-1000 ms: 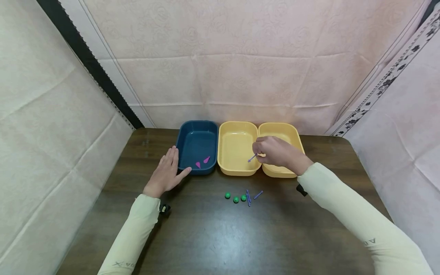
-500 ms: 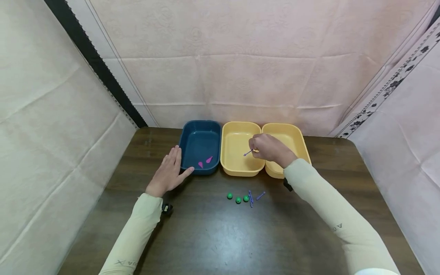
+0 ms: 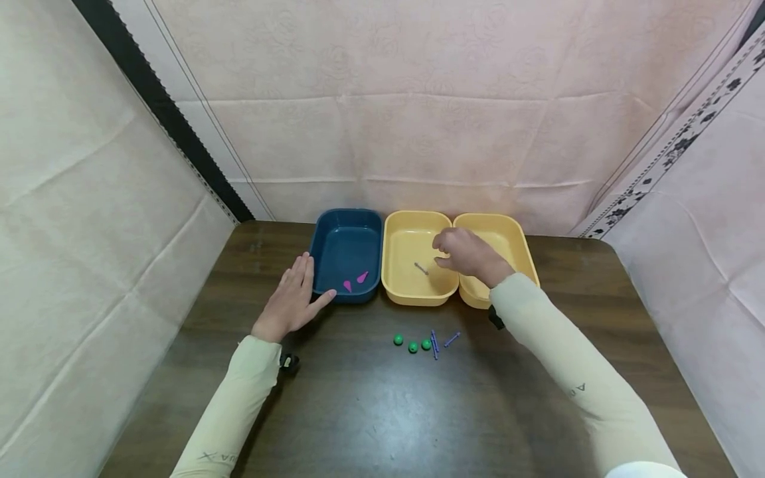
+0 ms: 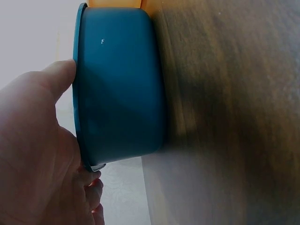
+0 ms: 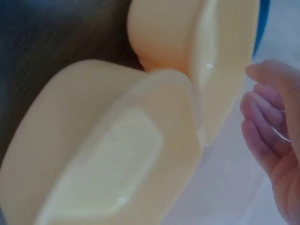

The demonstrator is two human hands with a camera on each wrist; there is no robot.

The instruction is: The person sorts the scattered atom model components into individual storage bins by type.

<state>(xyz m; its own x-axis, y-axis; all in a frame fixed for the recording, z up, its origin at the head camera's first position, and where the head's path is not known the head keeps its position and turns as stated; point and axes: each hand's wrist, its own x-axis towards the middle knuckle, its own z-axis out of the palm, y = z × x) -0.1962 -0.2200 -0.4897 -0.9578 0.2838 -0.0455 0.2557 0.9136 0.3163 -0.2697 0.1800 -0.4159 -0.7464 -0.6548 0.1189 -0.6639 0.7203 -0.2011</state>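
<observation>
My left hand (image 3: pixel 289 302) rests on the rim of the blue tray (image 3: pixel 317 255), fingers straight. In the left wrist view its thumb touches the rim of that blue tray (image 4: pixel 119 89). My right hand (image 3: pixel 472 253) hovers over the two yellow trays with fingers apart, holding nothing. Just left of it, in the middle yellow tray (image 3: pixel 412 292), is a small purple stick (image 3: pixel 421 269); whether it lies on the bottom or is falling I cannot tell. The right wrist view shows loosely bent fingers of the right hand (image 5: pixel 274 108) beside the yellow trays.
Three green balls (image 3: pixel 413 347) and several purple sticks (image 3: pixel 452 339) lie on the brown wooden table (image 3: pixel 358 411) in front of the trays. Two pink teardrop pieces (image 3: pixel 362 277) are in the blue tray. The right yellow tray (image 3: pixel 508 232) touches the middle one. Pale cloth surrounds the table.
My right hand has moved slightly left over the middle yellow tray and let go of the purple stick, its fingers opening. The left hand has stayed at the blue tray.
</observation>
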